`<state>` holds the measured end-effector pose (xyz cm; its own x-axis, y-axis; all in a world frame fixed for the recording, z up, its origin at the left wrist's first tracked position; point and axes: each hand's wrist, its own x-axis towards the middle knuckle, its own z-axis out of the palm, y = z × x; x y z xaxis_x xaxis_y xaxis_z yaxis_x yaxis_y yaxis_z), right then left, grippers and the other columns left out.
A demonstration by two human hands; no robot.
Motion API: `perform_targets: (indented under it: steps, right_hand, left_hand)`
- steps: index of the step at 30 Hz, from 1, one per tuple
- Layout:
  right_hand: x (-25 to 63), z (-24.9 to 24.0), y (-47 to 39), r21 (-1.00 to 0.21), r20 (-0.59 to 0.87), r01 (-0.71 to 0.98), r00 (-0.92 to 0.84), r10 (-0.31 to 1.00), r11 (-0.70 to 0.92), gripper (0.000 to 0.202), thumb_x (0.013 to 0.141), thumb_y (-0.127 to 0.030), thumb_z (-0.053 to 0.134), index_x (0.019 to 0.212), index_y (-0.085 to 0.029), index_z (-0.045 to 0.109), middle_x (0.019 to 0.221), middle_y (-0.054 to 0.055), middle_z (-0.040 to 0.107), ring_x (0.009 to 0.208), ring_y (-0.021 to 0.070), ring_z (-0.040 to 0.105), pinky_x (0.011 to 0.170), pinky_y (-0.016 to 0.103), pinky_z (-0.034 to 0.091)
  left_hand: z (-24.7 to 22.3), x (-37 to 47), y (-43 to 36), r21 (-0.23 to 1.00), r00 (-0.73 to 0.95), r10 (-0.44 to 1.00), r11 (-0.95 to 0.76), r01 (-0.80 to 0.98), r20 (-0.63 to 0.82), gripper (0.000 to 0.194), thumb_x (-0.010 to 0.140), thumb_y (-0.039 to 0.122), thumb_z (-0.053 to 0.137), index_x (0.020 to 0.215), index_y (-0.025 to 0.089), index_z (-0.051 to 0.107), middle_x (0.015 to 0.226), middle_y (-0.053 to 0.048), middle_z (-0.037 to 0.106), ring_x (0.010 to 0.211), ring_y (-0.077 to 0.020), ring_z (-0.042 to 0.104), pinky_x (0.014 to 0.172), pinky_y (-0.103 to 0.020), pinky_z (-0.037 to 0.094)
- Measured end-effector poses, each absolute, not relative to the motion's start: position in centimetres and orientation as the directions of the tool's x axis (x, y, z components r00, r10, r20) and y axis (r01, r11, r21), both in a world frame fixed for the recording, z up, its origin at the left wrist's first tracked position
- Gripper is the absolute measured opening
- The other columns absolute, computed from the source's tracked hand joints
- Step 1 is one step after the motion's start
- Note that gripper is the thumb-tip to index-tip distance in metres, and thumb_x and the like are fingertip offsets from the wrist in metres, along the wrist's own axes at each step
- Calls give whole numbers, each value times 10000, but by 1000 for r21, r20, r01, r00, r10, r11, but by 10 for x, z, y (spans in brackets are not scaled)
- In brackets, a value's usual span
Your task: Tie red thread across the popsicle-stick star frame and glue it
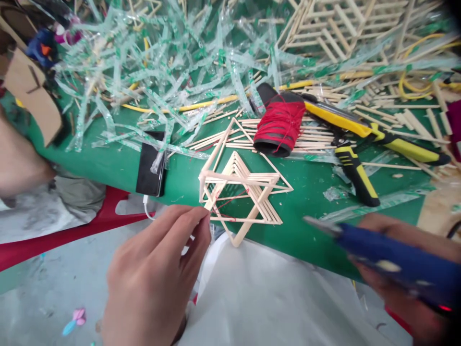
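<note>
Where the green tabletop [97, 166] extends ahead of the fingers, a six-pointed wooden-stick star [252, 215] lies at its near edge. Assembly appears well advanced: several triangular layers are stacked. A larger triangular stick frame [218, 147] sits askew across them, so alignment seems unfinished. The star lies just ahead and to the right of the left hand [158, 269], whose thumb and finger are pinched together on its lower left corner. The fingers of the right hand [385, 288] are wrapped around a blue hot-glue gun [392, 259], its nozzle apart from the star. Farther ahead of the left fingers, a spool of red thread [279, 122] rests among loose sticks [320, 138], which remain unattached. Fine red thread [232, 201] crosses the star beside the left fingertips.
</note>
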<state>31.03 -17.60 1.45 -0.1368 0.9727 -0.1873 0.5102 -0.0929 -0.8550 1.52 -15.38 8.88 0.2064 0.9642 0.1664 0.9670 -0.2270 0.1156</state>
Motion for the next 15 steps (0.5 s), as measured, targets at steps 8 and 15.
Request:
perform_targets:
  steps: [8,15]
  right_hand:
    - [240,10,-168,-958,-246,228,-326,913,-177,153,836,-212,668,768,-296,560,648,-72,616,532,135,588,492,225,462]
    - [222,5,-169,-904,-428,168,-364,827,-394,87,742,-224,676,787,-247,605,656,-62,529,569,125,505,509,225,413]
  left_hand:
    - [88,16,-152,118,197,972,-212,970,130,129,1002,285,574,893,246,629,794,80,692,571,-69,586,576,-247,424]
    - [93,17,-152,119,169,984,-175,977,62,120,1022,251,500,967,262,606,840,55,716,636,-129,667,576,-309,483]
